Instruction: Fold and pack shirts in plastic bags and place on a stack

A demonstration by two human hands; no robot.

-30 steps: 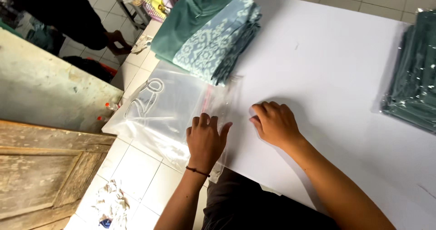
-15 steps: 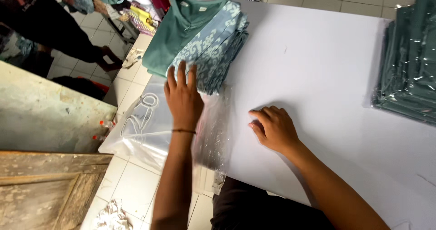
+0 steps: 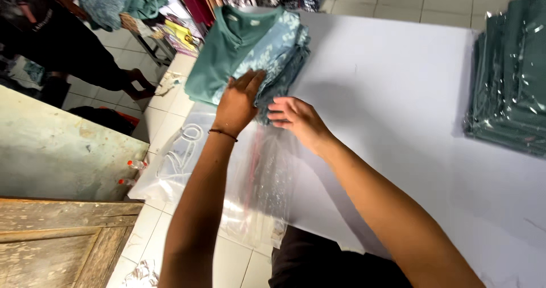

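**Both hands at the near edge of a folded green shirt**

A folded teal-green cotton shirt with a pale blue patterned panel [image 3: 250, 55] lies at the far left corner of the white bench [image 3: 398, 94]. Its long axis runs away from the person, tilted slightly to the right, with the collar at the far end and the folded hem end nearest the hands. The left half is plain green; the right half shows the lighter floral print, and darker folded layers stick out along its right edge.

The left hand [image 3: 238, 101] reaches forward with the forearm stretched long and nearly straight, a thin dark band at the wrist. Its palm lies down on the near end of the shirt, fingers [image 3: 253, 82] extended and pressed flat on the cloth, not clenched. The right hand [image 3: 298, 119] comes in from the right with the elbow bent, fingers loosely curled and pointing left, their tips at the shirt's near right corner; whether they pinch the fabric cannot be told.

Just below both hands a clear, glossy plastic bag [image 3: 250, 174] lies wrinkled over the bench's left edge, partly hanging above the tiled floor [image 3: 165, 123]. At the far right of the bench sits a stack of dark green shirts sealed in shiny plastic wrap [image 3: 512, 77], well apart from the hands.
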